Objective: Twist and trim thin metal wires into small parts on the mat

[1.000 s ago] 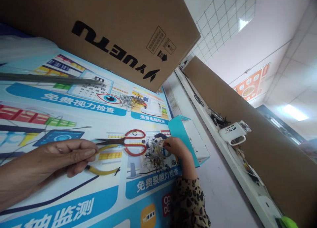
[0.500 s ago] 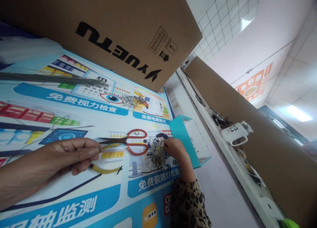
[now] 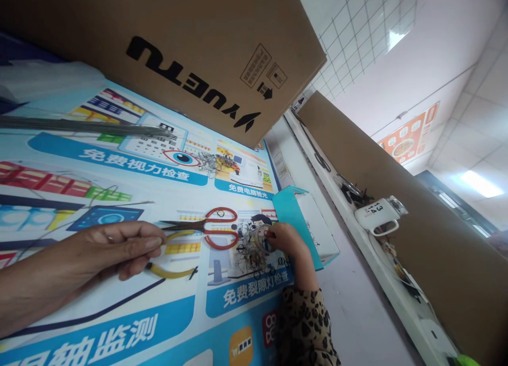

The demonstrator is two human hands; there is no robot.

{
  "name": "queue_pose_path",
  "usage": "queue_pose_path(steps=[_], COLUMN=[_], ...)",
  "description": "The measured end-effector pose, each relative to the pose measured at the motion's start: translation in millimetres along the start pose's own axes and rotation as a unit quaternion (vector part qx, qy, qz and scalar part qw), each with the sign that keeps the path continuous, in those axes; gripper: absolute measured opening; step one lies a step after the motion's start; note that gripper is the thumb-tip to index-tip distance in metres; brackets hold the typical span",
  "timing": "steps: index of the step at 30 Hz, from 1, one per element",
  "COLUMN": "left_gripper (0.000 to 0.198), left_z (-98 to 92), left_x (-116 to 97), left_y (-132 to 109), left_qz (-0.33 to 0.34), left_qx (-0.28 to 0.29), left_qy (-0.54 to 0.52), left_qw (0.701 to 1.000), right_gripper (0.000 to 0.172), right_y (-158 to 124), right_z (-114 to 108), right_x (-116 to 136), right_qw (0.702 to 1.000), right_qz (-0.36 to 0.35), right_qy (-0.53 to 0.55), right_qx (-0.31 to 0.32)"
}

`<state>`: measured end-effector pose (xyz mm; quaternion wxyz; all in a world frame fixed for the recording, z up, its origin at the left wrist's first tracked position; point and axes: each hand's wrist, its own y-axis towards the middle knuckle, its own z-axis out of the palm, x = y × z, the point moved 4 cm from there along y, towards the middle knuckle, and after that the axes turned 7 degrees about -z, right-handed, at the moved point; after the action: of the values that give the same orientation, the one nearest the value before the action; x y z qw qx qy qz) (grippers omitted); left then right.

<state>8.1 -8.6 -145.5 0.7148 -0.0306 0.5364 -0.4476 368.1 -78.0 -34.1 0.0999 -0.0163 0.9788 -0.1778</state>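
My left hand (image 3: 111,249) lies low at the left with its fingers closed on the yellow-handled pliers (image 3: 170,273), whose handles stick out to the right. Red-handled scissors (image 3: 214,228) lie just beyond the fingertips. My right hand (image 3: 286,239), in a leopard-print sleeve, rests with curled fingers at a heap of small dark wire rings (image 3: 248,257), against a pale ring (image 3: 261,239). What those fingers pinch is too small to make out.
Everything lies on a blue printed poster (image 3: 119,334). A big cardboard box (image 3: 178,48) stands behind it, with a bundle of thin metal rods (image 3: 79,126) and a tangle of silver wire bits (image 3: 208,162) in front. A teal box (image 3: 301,217) sits beside my right hand; a white mug (image 3: 377,215) sits on the ledge.
Both hands stay almost where they were. The right hand's fingers have shifted slightly on the pale ring in the heap; the view drifted a little.
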Motion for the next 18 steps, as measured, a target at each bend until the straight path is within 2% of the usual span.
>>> queue_pose_path(steps=[5, 13, 18], left_gripper=[0.032, 0.030, 0.032], left_z=[1.3, 6.7, 7.8], left_x=[0.8, -5.2, -4.6], left_y=[0.1, -6.3, -7.4], left_qz=[-0.015, -0.006, -0.023], left_qx=[0.041, 0.058, 0.041], left_qy=[-0.017, 0.001, -0.007], left_qw=[0.999, 0.998, 0.999], right_gripper=[0.018, 0.019, 0.018], right_y=[0.5, 4.4, 6.2], right_z=[0.7, 1.2, 1.8], right_x=[-8.3, -6.4, -1.0], right_qw=[1.000, 0.999, 0.999], right_qz=[0.017, 0.021, 0.007], right_qy=[-0.002, -0.010, -0.011], right_qx=[-0.016, -0.034, -0.032])
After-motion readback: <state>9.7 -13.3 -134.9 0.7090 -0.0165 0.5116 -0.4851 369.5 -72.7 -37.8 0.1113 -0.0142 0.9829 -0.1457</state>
